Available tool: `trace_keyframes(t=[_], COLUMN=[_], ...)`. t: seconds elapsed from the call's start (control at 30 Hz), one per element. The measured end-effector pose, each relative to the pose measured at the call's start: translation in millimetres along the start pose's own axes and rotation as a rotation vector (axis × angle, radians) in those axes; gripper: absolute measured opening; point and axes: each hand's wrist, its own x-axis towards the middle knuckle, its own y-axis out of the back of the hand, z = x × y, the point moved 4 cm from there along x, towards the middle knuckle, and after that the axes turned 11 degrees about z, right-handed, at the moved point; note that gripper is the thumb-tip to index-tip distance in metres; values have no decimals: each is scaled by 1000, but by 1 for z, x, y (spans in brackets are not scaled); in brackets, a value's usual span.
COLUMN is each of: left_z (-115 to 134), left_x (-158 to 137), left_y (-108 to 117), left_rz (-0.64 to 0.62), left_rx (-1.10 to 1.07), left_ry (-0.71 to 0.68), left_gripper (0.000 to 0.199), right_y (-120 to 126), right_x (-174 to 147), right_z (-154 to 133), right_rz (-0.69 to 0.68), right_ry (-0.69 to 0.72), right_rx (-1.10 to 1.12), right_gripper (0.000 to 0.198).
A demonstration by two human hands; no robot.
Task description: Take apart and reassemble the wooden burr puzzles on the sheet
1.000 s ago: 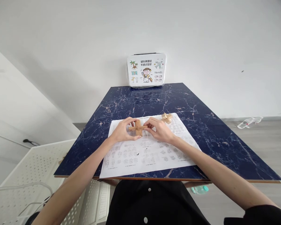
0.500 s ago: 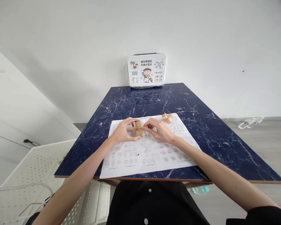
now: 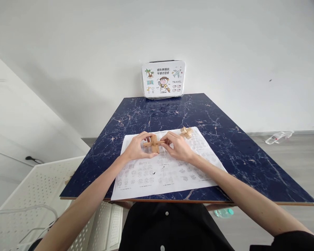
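Observation:
A cross-shaped wooden burr puzzle (image 3: 155, 144) is held between my two hands, above a printed paper sheet (image 3: 146, 190). My left hand (image 3: 137, 146) is closed on it, thumb at the near end and fingers at the far end of its upright bar. With thumb and fingertips my right hand (image 3: 176, 146) pinches the right end of the bar that crosses it. Just beyond my right hand, a second, paler wooden burr puzzle (image 3: 186, 132) rests on the sheet's far edge. The sheet carries rows of small diagrams, partly covered by my hands.
The sheet lies on a dark blue marbled table (image 3: 225, 167). A white cartoon-printed case (image 3: 163, 79) stands at the table's back against the wall. On the left is a white perforated rack (image 3: 49, 181) with cables. Plastic bottles (image 3: 278, 137) lie on the floor.
The wooden puzzle has turned slightly in my hands, its left arm now tipped a little lower. Both hands keep their hold; the paler puzzle stays put.

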Motion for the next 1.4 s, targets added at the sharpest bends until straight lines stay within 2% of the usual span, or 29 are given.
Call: trace_keyframes(t=[0.3, 0.73, 0.83, 0.93, 1.0, 1.03, 1.13, 1.33, 1.4], left_z=[-7, -4, 4, 14, 19, 21, 21, 8, 5], left_x=[0, -2, -3, -5, -6, -6, -6, -5, -3], left_y=[0, 1, 3, 5, 5, 4, 3, 14, 19], left_rz=[-6, -24, 53, 163, 193, 194, 184, 286, 342], left_rx=[34, 41, 76, 161, 212, 231, 274, 300, 285], left_ry=[-23, -41, -127, -241, -287, -295, -278, -213, -170], left_gripper=[72, 75, 81, 86, 86, 86, 85, 85, 84], right_y=[1, 7, 9, 5, -3, -8, -18, 1, 9], right_x=[0, 2, 4, 4, 2, 0, -2, 5, 5], right_z=[0, -4, -5, -8, -11, -14, -14, 20, 29], right_rz=[-67, -137, -117, -66, -92, -134, -199, -41, 33], right_ry=[48, 26, -62, -215, -296, -327, -385, -491, -482], right_rx=[50, 96, 189, 323, 409, 462, 523, 429, 330], right_gripper=[5, 6, 13, 46, 67, 69, 57, 43, 46])
